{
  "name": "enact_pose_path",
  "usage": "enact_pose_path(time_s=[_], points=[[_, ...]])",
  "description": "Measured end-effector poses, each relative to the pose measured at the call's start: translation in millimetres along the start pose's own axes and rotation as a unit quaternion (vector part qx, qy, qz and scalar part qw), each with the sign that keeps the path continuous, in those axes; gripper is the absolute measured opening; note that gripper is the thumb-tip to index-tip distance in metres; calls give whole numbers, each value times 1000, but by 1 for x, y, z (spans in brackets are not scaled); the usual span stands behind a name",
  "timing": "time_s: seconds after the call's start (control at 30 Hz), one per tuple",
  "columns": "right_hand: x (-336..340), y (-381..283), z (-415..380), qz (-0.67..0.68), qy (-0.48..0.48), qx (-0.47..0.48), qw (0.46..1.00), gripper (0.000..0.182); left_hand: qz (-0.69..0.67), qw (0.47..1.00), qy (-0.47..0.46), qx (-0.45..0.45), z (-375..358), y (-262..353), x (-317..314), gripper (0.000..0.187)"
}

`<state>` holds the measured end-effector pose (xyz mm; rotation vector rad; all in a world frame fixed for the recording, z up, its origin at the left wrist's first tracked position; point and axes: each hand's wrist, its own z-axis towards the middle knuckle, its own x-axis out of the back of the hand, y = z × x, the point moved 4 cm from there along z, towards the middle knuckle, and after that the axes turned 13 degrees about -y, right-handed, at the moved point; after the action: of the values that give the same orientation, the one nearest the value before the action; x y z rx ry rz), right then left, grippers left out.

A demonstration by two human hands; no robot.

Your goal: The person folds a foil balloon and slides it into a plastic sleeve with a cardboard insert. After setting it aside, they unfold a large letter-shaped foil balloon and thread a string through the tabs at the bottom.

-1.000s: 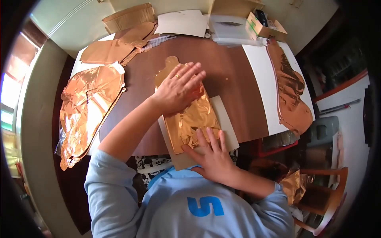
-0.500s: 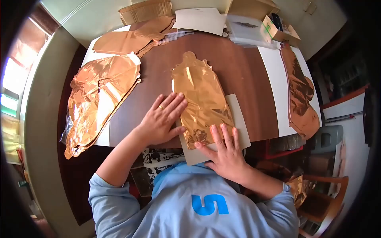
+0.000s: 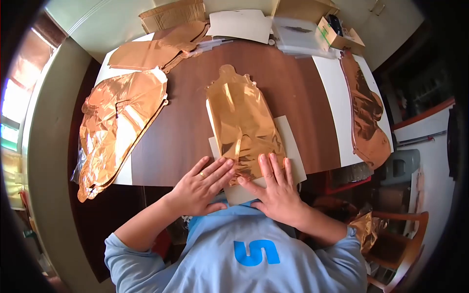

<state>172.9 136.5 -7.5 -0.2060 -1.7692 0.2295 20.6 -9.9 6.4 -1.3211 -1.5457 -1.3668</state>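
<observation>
A shiny gold foil balloon (image 3: 242, 110), flat and folded long, lies over a pale card (image 3: 291, 151) at the table's near edge. My left hand (image 3: 207, 185) rests at the lower left of the foil, fingers stretched out, a ring on one finger. Flat on the foil's lower right end is my right hand (image 3: 276, 188), its fingers spread and its palm over the card. Neither hand grips anything. Creases run across the foil just above my fingertips.
More foil balloons lie flat: a crinkled pile (image 3: 119, 119) at left, one (image 3: 156, 49) at back left, another (image 3: 364, 112) at right. Along the back of the brown table (image 3: 303, 97) are a white sheet (image 3: 239, 24), clear plastic bags (image 3: 300, 36) and a small box (image 3: 339, 36). A wooden chair (image 3: 391, 244) stands lower right.
My left hand has slid down the foil toward me, from its left middle to its lower end. My right hand stays nearly in place. The foil's lower part is more creased.
</observation>
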Motion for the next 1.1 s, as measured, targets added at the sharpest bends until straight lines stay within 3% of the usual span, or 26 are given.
enact_pose_path(time_s=[0.13, 0.27, 0.33, 0.53, 0.67, 0.77, 0.9, 0.97, 1.0, 1.07, 1.1], points=[[2, -1, -1, 6, -20, -9, 1000, 91, -15, 1000, 11, 18, 16, -16, 29, 75], [1, -1, 0, 0, -40, -23, 999, 86, 4, 987, 49, -151, 94, -10, 27, 73], [-2, 1, 0, -2, -34, -24, 999, 86, 23, 981, 48, -185, 124, -24, 16, 75], [-3, 2, 1, 13, -11, -21, 1000, 87, 130, 990, 46, -28, 143, -109, 39, 73], [-10, 2, 0, -45, 46, -24, 998, 70, 107, 978, 171, 55, 116, -137, 52, 67], [-12, 0, -1, -105, 74, -36, 991, 59, -96, 954, 254, 125, 71, -72, 56, 58], [-1, 3, -4, -79, 160, -4, 984, 54, -295, 871, 363, 151, -2, -8, 6, 26], [2, -1, -6, -59, 169, 5, 984, 52, -400, 815, 371, 194, -27, 11, -29, 8], [5, -4, -7, -50, 174, 12, 983, 52, -539, 738, 343, 216, -33, 21, -36, 14], [17, -18, -17, -60, 164, 30, 984, 50, -701, 638, 213, 235, -38, 36, -43, 44], [19, -26, -22, -64, 163, 41, 984, 49, -756, 577, 219, 217, -40, 38, -48, 47]])
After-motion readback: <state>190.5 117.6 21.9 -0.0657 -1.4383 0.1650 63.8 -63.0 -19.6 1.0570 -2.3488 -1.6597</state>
